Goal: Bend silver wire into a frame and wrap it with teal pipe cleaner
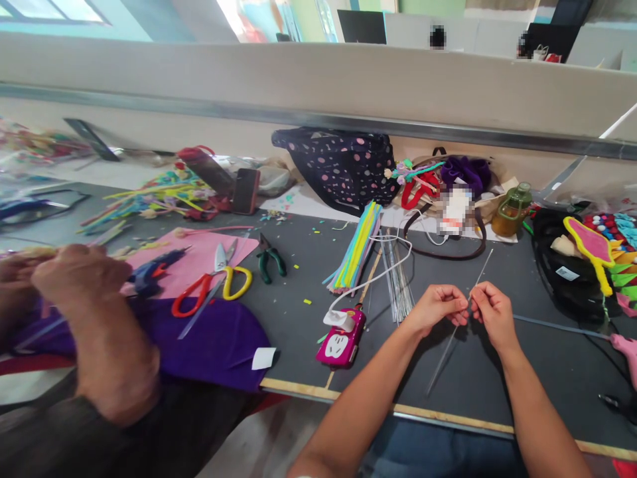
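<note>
A: What does the head view show?

B: A grey work table [308, 265]. The left hand [438, 307] and right hand [490, 312] meet at about four o'clock, both pinched shut on a thin metal wire [460, 325], fingertips nearly touching at its middle.

A: Which way does the wire run?

B: Its long axis slants from seven o'clock, low near the table edge, up to one o'clock, where the far tip points toward a green bottle [512, 210].

A: What lies around it?

B: More wires [397, 282] at ten o'clock of the hands, a bundle of pipe cleaners [355, 249] beyond, a pink power strip [342, 340] at nine, and red-and-yellow scissors [212, 285] further left. Another person's hand [74, 272] works at far left.

A: Any risk?

B: I judge the springy wire could slip from the pinch or kink, and its free tip could poke a finger.
</note>
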A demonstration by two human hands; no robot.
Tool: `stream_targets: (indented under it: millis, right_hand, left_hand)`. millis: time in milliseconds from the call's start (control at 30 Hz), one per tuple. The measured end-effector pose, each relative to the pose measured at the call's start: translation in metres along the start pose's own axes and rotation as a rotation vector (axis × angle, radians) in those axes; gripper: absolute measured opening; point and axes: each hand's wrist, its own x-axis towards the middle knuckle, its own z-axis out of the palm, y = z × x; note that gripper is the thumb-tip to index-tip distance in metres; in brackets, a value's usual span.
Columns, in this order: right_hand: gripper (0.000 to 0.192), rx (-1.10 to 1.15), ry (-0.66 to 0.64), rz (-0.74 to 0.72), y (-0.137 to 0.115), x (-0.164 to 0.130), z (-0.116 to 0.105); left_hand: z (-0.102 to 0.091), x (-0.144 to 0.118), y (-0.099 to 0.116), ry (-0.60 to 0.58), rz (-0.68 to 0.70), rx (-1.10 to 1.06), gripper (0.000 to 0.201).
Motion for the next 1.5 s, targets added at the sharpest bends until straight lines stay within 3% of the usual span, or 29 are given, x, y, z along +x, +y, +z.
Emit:
stream_targets:
  millis: [400, 533, 800, 1000, 1233, 1333, 1500]
  right_hand:
    - [0.03, -0.005, -0.008, -0.021, 0.001, -0.001, -0.001]
    - [0.028, 0.079, 0.015, 0.017, 0.002, 0.0, 0.0]
    - [0.027, 0.236, 0.021, 0.01, 0.003, 0.004, 0.002]
    - [0.026, 0.26, 0.057, 0.063, 0.002, 0.006, 0.003]
    - [0.033, 0.273, 0.006, 0.127, 0.001, 0.007, 0.005]
    - [0.036, 0.27, -0.027, 0.153, 0.0, 0.006, 0.008]
    - [0.038, 0.261, -0.06, 0.17, 0.002, 0.006, 0.01]
  left_hand:
    - [-0.003, -0.001, 0.003, -0.016, -0.041, -0.022, 0.048]
    - [-0.006, -0.003, 0.008, 0.053, -0.025, 0.046, 0.041]
    - [-0.027, 0.003, 0.003, 0.303, 0.056, 0.502, 0.012]
    - [-0.034, -0.011, 0.013, 0.433, 0.167, 0.975, 0.022]
    - [-0.046, -0.044, 0.03, 0.675, -0.015, 1.335, 0.021]
    - [-0.057, -0.041, 0.029, 0.747, -0.111, 1.433, 0.022]
    - [-0.076, -0.022, 0.026, 0.785, -0.109, 1.524, 0.025]
